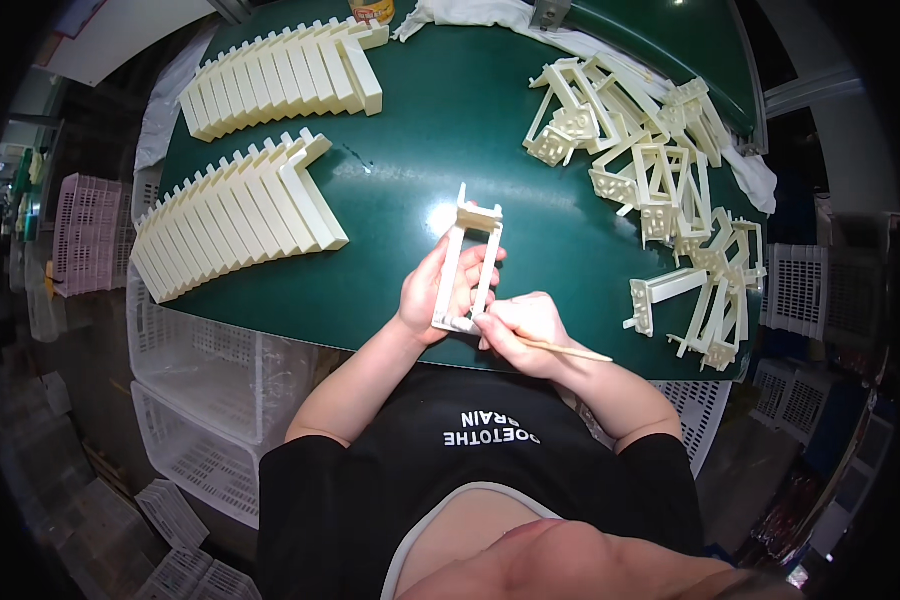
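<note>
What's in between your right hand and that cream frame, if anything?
Nothing visible. The right hand, gripping a thin wooden stick, is at the near end of the cream frame, which the left hand holds.

Bright, cool light falls across mid-frame, throwing a white glare onto the green worktop (400, 120) just left of a fairly crisp pale plastic frame (451, 272). Fisheye distortion bows lines near the black, vignetted corners, while dim surroundings at lower left and far right look soft and murky.

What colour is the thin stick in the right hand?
Light tan; the thin stick in the right hand shows best in the head view.
</note>
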